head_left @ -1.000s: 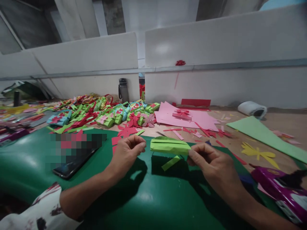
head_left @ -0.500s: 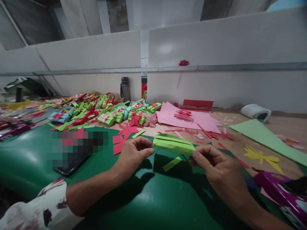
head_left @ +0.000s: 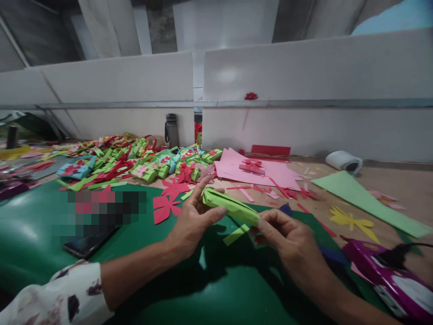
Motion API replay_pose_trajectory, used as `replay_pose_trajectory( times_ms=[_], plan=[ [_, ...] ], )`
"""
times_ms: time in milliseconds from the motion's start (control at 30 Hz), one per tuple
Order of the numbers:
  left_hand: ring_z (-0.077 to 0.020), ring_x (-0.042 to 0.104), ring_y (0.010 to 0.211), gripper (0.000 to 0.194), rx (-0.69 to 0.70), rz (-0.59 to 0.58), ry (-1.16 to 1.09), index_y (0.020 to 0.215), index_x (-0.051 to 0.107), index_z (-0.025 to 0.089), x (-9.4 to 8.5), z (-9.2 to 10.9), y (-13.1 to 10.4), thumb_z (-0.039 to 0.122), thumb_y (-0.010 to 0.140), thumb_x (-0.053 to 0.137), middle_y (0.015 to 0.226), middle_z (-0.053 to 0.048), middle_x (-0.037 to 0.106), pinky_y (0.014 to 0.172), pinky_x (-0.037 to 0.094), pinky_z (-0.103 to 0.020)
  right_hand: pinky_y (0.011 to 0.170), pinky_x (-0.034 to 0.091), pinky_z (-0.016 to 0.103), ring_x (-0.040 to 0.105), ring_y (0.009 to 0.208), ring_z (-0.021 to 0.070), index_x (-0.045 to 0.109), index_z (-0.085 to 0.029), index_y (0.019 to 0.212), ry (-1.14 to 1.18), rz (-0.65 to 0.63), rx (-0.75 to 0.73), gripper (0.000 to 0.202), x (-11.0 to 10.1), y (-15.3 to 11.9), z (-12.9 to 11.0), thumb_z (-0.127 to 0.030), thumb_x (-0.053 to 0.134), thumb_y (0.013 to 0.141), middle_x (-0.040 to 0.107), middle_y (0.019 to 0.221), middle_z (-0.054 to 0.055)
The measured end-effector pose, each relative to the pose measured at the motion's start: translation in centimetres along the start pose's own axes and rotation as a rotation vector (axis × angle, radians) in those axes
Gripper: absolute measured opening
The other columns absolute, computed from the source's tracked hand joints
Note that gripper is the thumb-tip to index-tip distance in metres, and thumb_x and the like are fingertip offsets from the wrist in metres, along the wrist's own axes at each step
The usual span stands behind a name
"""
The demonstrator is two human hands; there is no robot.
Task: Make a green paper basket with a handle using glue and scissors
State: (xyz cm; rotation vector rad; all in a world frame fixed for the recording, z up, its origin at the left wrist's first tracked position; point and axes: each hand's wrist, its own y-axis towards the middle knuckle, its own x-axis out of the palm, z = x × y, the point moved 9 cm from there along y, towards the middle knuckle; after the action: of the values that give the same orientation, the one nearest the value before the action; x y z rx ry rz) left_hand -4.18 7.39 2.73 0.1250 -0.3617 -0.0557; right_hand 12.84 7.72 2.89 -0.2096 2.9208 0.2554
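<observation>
In the head view a long light-green folded paper piece is held in the air between my hands, tilted down to the right. My left hand grips its left end, thumb along the front and fingers behind. My right hand pinches its right end between thumb and fingers. Below the piece, a short green paper strip lies on the green mat. Red paper flower cutouts lie just beyond my left hand.
A phone, partly pixelated, lies at left. Behind are a pile of small paper bags, a bottle and pink sheets. At right are a yellow cutout, a purple device and what looks like another person's hand.
My left hand has closed onto the left end of the green paper piece, and its fingers now reach behind it. The piece tilts more steeply. The view has shifted slightly.
</observation>
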Motion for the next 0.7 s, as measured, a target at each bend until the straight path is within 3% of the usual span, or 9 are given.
replay_pose_trajectory(
  times_ms=[200, 433, 600, 700],
  plan=[
    [-0.0177, 0.060, 0.089, 0.052, 0.078, 0.008, 0.004, 0.124, 0.045, 0.024, 0.0, 0.8, -0.1, 0.027, 0.077, 0.065, 0.112, -0.006, 0.059, 0.075, 0.051, -0.031, 0.055, 0.047, 0.026, 0.056, 0.055, 0.0133, 0.054, -0.019, 0.068, -0.073, -0.084, 0.005, 0.026, 0.9, 0.2, 0.4, -0.043, 0.057, 0.077, 0.058, 0.062, -0.001],
    [-0.0165, 0.060, 0.083, 0.051, 0.111, 0.052, 0.142, 0.121, 0.044, 0.022, 0.0, 1.3, 0.0, 0.029, 0.075, 0.066, 0.109, -0.007, 0.059, 0.073, 0.051, -0.031, 0.045, 0.034, 0.022, 0.042, 0.048, 0.0096, 0.050, -0.019, 0.061, -0.320, -0.148, -0.057, 0.024, 1.8, -0.3, 0.5, -0.035, 0.053, 0.079, 0.047, 0.053, -0.005],
    [-0.0173, 0.057, 0.088, 0.053, 0.194, 0.006, 0.395, 0.127, 0.039, 0.020, 0.9, 2.8, 0.0, 0.030, 0.080, 0.060, 0.110, -0.008, 0.057, 0.076, 0.049, -0.030, 0.045, 0.035, 0.022, 0.043, 0.048, 0.0097, 0.052, -0.020, 0.063, -0.417, -0.119, -0.140, 0.023, 1.4, -0.6, -0.8, -0.035, 0.051, 0.081, 0.047, 0.053, -0.005],
    [-0.0165, 0.056, 0.086, 0.054, 0.232, -0.027, 0.470, 0.131, 0.034, 0.021, 1.6, 3.6, 0.3, 0.033, 0.083, 0.056, 0.103, -0.006, 0.058, 0.076, 0.049, -0.030, 0.050, 0.041, 0.022, 0.052, 0.055, 0.0116, 0.056, -0.020, 0.071, -0.407, -0.014, -0.225, 0.017, -0.6, -0.4, -2.8, -0.034, 0.053, 0.081, 0.056, 0.061, -0.003]
  ],
)
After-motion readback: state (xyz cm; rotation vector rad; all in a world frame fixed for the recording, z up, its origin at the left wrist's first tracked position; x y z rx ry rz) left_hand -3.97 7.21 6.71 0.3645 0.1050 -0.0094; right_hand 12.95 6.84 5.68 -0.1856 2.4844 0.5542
